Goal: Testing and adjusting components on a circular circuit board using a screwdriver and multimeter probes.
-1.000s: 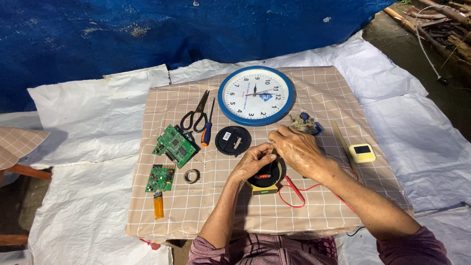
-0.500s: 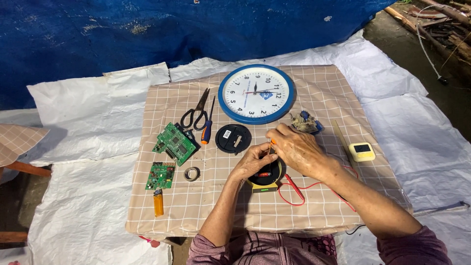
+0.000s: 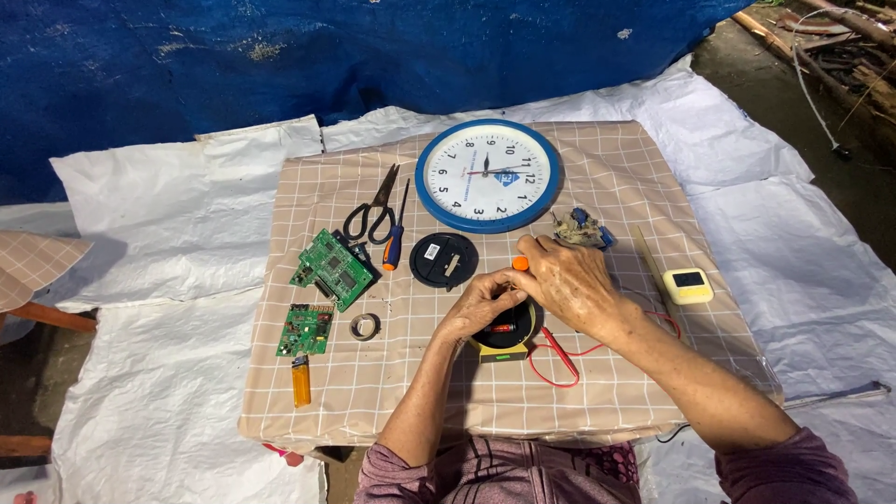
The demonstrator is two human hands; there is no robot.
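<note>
Head view: we find both hands, left (image 3: 481,303) and right (image 3: 567,280), closed over the yellow-and-black round meter (image 3: 504,334); right grips an orange-handled tool (image 3: 520,264). We advise steadying the meter firmly.

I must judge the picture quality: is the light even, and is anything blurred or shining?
Head view: soft, even light with faint shadows; round blue-rimmed wall clock and green circuit boards look sharp, no strong glare; the left hand and right hand hide most of the round black-and-yellow device.
</note>
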